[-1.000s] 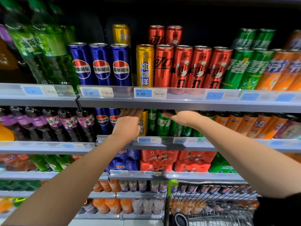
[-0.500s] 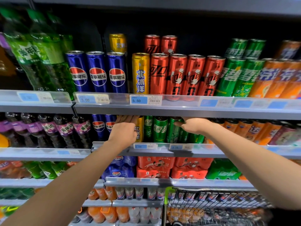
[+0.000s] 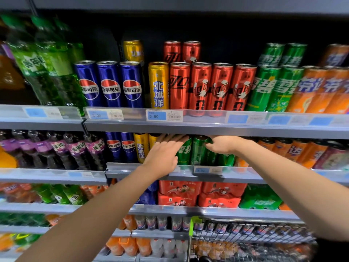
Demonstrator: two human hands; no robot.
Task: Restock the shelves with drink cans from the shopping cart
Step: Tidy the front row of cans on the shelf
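A tall dark shelving unit (image 3: 217,127) fills the view, its grey shelf edges carrying clear price strips. The top visible shelf holds green bottles (image 3: 47,72) at the left, then blue cans (image 3: 110,85), a yellow can (image 3: 158,86), a row of red cans (image 3: 211,87), green cans on top (image 3: 264,87) and orange cans at the right edge. Below the shelving, at lower right, stands the wire shopping cart (image 3: 245,241) with a green corner on its rim; what lies in it is too blurred to name. The lower shelf carries red multipacks (image 3: 200,193) and a green multipack (image 3: 260,199).

On the middle shelf (image 3: 188,172) stand purple-labelled bottles (image 3: 75,148), two blue cans, yellow cans (image 3: 140,147), then the green drink cans (image 3: 198,152) and orange cans (image 3: 294,152) beyond.

Both bare arms reach up to that middle shelf. The left hand (image 3: 163,154) has its grip open, fingers straight and together, laid against the front of the cans where yellow meets green, fingertips tucked under the shelf above. The right hand (image 3: 224,145) curls its grip round the upper part of a green can (image 3: 200,146) in the front row, which stands upright on the shelf among the other green cans.

A white price tag (image 3: 164,115) reads 5.50.
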